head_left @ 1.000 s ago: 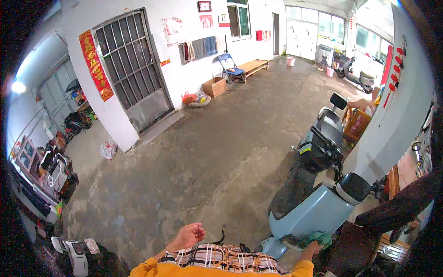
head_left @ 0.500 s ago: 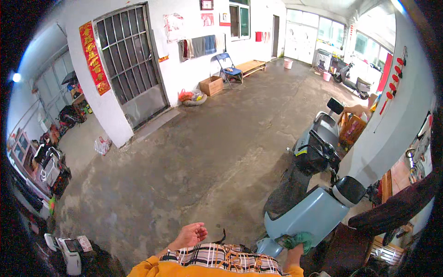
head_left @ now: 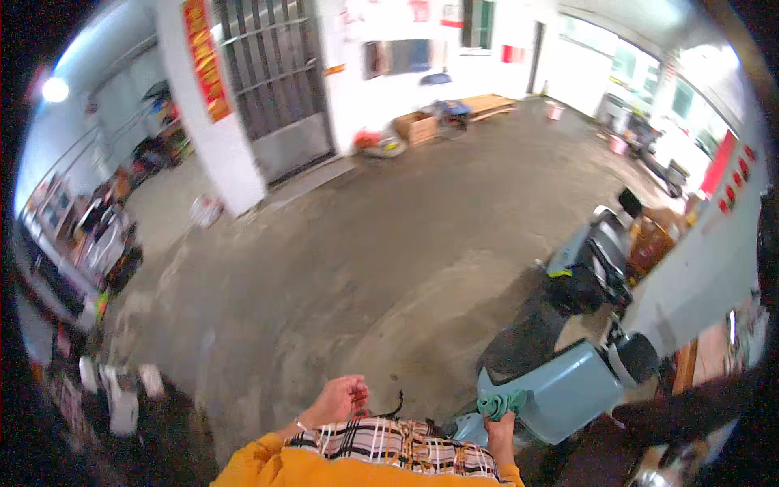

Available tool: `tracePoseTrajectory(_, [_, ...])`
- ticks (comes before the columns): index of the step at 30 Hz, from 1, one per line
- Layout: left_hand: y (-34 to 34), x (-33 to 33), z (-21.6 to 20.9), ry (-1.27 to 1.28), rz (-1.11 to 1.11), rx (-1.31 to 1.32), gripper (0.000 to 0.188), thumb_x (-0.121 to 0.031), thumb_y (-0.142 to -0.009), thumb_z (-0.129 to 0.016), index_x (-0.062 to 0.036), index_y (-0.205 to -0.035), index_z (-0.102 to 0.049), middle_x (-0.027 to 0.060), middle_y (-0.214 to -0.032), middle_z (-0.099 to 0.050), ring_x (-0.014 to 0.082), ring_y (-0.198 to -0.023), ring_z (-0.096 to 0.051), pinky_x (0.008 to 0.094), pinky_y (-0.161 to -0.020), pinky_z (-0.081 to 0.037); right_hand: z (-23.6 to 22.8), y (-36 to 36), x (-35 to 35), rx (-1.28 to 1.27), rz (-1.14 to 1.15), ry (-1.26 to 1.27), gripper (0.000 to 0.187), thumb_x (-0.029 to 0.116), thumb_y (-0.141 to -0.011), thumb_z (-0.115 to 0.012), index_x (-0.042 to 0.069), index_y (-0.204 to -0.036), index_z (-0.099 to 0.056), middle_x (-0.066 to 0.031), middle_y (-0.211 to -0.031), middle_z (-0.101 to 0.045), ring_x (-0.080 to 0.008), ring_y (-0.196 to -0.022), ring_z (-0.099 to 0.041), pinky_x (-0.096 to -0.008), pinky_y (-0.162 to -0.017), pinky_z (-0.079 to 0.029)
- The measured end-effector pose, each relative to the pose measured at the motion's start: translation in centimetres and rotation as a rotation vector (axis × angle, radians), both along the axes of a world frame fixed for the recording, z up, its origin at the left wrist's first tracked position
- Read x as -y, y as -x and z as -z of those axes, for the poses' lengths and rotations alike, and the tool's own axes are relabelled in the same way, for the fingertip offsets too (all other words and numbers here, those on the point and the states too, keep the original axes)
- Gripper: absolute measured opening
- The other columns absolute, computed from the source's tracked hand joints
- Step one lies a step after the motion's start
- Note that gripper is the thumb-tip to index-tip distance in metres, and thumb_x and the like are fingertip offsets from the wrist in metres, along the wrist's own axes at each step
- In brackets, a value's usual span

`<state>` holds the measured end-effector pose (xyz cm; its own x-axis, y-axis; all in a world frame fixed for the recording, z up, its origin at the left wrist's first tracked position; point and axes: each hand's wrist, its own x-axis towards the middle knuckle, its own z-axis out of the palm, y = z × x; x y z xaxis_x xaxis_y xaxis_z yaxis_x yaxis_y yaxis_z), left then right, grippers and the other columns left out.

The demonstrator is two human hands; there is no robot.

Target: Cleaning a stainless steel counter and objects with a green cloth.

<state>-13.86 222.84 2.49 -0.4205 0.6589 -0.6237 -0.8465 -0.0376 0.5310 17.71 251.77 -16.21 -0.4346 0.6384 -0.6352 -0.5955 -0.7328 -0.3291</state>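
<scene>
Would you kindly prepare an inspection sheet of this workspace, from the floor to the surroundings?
Surface: stained grey concrete floor.
Things in use: crumpled green cloth at the near end of the light-blue scooter; whether they touch cannot be told.
Clutter: whitish plastic bag on the floor beside the white pillar; brown cardboard box left of the blue folding chair.
Left hand: fingers loosely curled, nothing seen in it.
Right hand: holds the cloth.
Cables: thin black curved strip between the hands; cannot tell whether it is a cable.
Surroundings: barred grey metal door and low wooden bench.
</scene>
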Motion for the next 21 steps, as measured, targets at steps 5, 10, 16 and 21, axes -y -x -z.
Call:
tracePoseTrajectory(5, [-1.7,1.8,-3.5,-0.006,-0.126,-0.100,0.020,-0.016,-0.088,-0.048,-0.0039,-0.104,-0.051,0.0076,-0.083,-0.058,0.0184,-0.074,-0.057,0.0327,-0.067,-0.049,-4.8,3.6,0.7,0.788,-0.681,-1.277,0.039,0.012,-0.075,-0.063,0.002,-0.110,-0.051,-0.0163,-0.105,-0.048,-0.0300,-0.106,-0.047,-0.0354,-0.089,-0.039])
tracePoseTrajectory(10, [-5.0,6.4,-2.0,-0.032,-0.291,-0.023,0.020,-0.013,-0.088,-0.050,-0.0040,-0.105,-0.049,0.0069,-0.083,-0.058,0.0158,-0.076,-0.058,0.0272,-0.068,-0.048,-1.5,7.9,-0.7,0.374,-0.757,-0.518,0.035,0.008,-0.070,-0.063,0.001,-0.103,-0.055,-0.0160,-0.092,-0.057,-0.0337,-0.092,-0.055,-0.0369,-0.081,-0.044])
tracePoseTrajectory(16, [-6.4,12.2,0.7,0.121,-0.301,-0.591,0.021,-0.013,-0.087,-0.052,-0.0037,-0.106,-0.049,0.0066,-0.082,-0.058,0.0161,-0.077,-0.058,0.0280,-0.070,-0.049,-1.6,8.3,1.1,0.552,-1.237,-1.193,0.039,0.005,-0.056,-0.062,0.000,-0.094,-0.058,-0.0123,-0.080,-0.063,-0.0301,-0.073,-0.059,-0.0330,-0.071,-0.046])
tracePoseTrajectory(21, [-7.1,16.4,-0.1,-0.019,-0.453,-0.157,0.025,-0.019,-0.084,-0.059,-0.0069,-0.104,-0.052,0.0036,-0.086,-0.057,0.0159,-0.087,-0.058,0.0265,-0.072,-0.049,-6.3,11.9,3.4,0.506,-1.663,-1.603,0.063,0.003,-0.061,-0.061,0.003,-0.123,-0.045,-0.0189,-0.107,-0.050,-0.0352,-0.106,-0.047,-0.0388,-0.088,-0.040])
